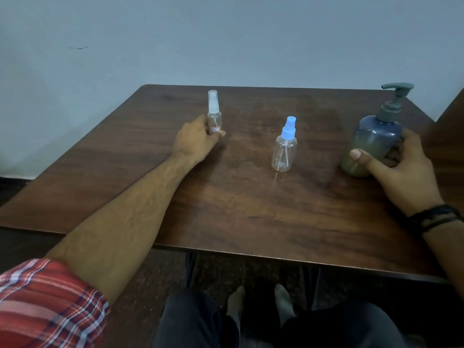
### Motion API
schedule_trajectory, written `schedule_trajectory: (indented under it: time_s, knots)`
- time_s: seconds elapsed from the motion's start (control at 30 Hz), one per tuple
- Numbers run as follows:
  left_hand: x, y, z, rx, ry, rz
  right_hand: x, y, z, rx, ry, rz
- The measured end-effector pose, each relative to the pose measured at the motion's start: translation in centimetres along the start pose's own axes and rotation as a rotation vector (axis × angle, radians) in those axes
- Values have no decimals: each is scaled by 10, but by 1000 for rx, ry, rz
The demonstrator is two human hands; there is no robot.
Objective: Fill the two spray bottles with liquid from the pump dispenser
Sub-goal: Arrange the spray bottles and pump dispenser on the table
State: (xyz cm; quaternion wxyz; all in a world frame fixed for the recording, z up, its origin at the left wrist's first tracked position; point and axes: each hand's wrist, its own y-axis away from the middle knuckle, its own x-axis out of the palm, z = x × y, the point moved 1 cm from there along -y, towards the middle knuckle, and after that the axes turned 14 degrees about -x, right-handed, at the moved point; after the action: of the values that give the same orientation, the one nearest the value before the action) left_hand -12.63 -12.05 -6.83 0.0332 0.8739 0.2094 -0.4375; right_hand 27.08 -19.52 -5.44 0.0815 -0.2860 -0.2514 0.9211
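Note:
A slim clear spray bottle with a white nozzle under a clear cap stands at the far middle-left of the table. My left hand grips its lower part with thumb and fingers. A rounder clear spray bottle with a blue nozzle stands upright and untouched near the table's middle. At the right stands the blue pump dispenser, a grey pump on top and murky greenish liquid inside. My right hand wraps around its lower body, thumb across the front.
The brown wooden table sits against a pale wall. Its near edge runs above my knees and feet. A dark band circles my right wrist. A dark wooden surface rises at the far right edge.

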Motion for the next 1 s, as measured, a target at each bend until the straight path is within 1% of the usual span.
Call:
schedule_trajectory:
  time_s: [0.33,0.43,0.77,0.83,0.93,1.0]
  knots:
    - [-16,46,10,-40,38,2,-4,1,1,-13,-37,-17]
    - [-18,58,10,-39,13,-12,-4,0,0,-21,-46,-20]
    - [-18,71,9,-55,-13,-48,-4,-1,-8,-46,-44,-46]
    - [-18,71,9,-59,-7,-51,-6,0,-12,-52,-46,-103]
    - [-18,72,8,-54,8,-55,-17,6,-9,-84,-67,-329]
    - [-17,72,9,-53,10,-48,-26,17,8,-183,-17,-433]
